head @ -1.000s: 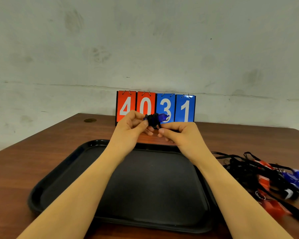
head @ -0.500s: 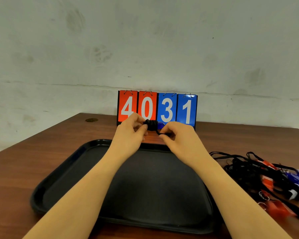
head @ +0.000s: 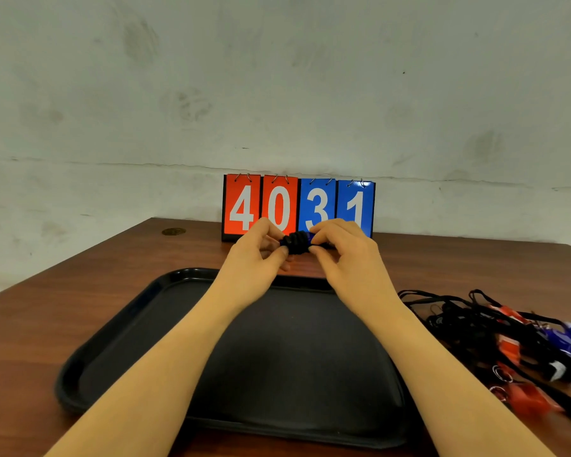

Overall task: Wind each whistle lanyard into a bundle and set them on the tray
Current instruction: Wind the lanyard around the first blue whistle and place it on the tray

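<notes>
Bundle (head: pixel 295 243): black cord wound, held above tray's (head: pixel 119 328) far rim, long axis L–R.
L hand (head: pixel 256 258): pinches left end.
R hand (head: pixel 346 255): pinches right end.
Next: tray directly below/nearer; either hand equally close.
Pile (head: pixel 508 341): unwound, right of tray.

My left hand (head: pixel 256 255) and right hand (head: pixel 346 250) pinch a black wound lanyard bundle (head: pixel 295 242) between them, held above the far rim of the black tray (head: pixel 119 328). A tangle of lanyards with red and blue whistles (head: pixel 508 344) lies on the bench (head: pixel 47 308) right of the tray.
</notes>
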Tool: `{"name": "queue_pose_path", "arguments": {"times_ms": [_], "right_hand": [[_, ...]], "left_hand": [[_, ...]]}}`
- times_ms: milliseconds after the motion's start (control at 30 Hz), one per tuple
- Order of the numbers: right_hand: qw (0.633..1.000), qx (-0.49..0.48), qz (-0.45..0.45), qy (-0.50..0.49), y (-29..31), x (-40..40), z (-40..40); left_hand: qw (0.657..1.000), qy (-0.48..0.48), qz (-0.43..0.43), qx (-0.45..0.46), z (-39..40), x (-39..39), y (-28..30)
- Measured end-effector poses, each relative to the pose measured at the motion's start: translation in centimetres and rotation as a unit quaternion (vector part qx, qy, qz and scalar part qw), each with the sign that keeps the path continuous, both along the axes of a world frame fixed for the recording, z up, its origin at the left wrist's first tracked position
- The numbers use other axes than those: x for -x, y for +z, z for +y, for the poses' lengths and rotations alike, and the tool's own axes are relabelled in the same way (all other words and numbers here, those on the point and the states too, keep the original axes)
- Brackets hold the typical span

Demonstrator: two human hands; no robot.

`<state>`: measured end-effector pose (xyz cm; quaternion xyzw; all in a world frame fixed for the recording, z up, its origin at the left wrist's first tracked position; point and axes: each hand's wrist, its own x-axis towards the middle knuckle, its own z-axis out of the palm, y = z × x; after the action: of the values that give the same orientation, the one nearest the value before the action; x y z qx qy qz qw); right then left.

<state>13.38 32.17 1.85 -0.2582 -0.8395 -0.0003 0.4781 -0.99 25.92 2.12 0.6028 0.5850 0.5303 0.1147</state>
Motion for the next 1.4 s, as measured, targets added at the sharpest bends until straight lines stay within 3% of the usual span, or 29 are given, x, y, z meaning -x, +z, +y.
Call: {"name": "queue_pose_path", "arguments": {"times_ms": [133,300,367,467,600,733,900,1400], "right_hand": [[1.0,-0.017,-0.007,0.012,0.2,0.0,0.0],[0.997,-0.07,-0.004,0.004,-0.1,0.2,-0.4],[0.999,-0.022,0.042,0.0,0.1,0.2,-0.4],[0.991,0.116,0.068,0.001,0.5,0.1,-0.9],[0.927,0.306,0.202,0.077,0.9,0.3,-1.6],[0.887,0.372,0.246,0.119,1.2,0.3,-1.8],[0.883,0.381,0.241,0.128,1.1,0.4,-1.8],[0.94,0.266,0.188,0.101,0.5,0.8,-1.9]], "left_hand": [[0.996,-0.042,-0.083,-0.012,-0.2,-0.3,0.2],[0.989,-0.028,-0.143,-0.023,-0.2,-0.5,0.3],[0.986,-0.035,-0.163,-0.029,-0.3,-0.5,0.4],[0.994,-0.031,-0.103,-0.022,-0.4,-0.6,0.3],[0.999,-0.011,-0.05,-0.016,-0.4,-0.7,0.2],[0.999,-0.006,-0.025,-0.033,-0.4,-0.8,0.1],[0.998,0.033,0.01,-0.062,0.0,-0.8,-0.3],[0.991,0.055,0.101,-0.073,-0.1,-0.9,-0.5]]}}
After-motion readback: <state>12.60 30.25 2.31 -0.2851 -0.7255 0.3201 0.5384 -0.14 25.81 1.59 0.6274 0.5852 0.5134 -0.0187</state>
